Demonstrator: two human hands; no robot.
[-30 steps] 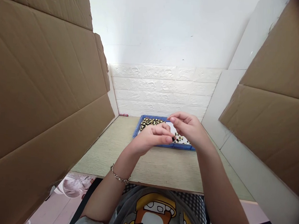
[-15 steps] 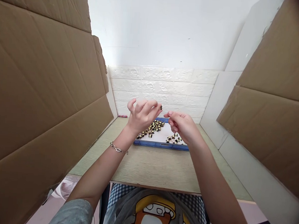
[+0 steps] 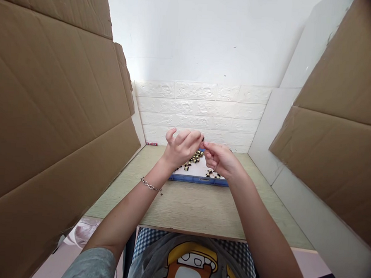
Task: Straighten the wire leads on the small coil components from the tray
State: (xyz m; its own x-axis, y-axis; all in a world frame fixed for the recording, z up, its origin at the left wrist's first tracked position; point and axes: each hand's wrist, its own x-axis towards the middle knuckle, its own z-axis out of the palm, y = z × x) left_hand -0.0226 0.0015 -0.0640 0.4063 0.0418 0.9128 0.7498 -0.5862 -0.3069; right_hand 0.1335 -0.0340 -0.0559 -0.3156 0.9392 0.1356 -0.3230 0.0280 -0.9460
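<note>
My left hand is raised over the tray with thumb and forefinger pinched on a small black-and-yellow component, like a tiny wound transformer; mostly its dark edge shows. Against those fingertips presses my right hand, its thumb and forefinger closed together and the other fingers curled. What lies in that right pinch is too small to make out. Beneath both hands, a blue-rimmed tray with a white bottom holds a heap of similar components on the left. Several more components lie spread at its right, partly behind my right hand.
The tray stands on a pale wooden table against a white brick-patterned wall. A red marker pen lies at the back left. Cardboard panels rise on the left and, as another cardboard panel, on the right.
My left hand has shifted slightly right and down. My right hand has moved left, closing the gap, so the fingertips of both hands now meet at the component.
</note>
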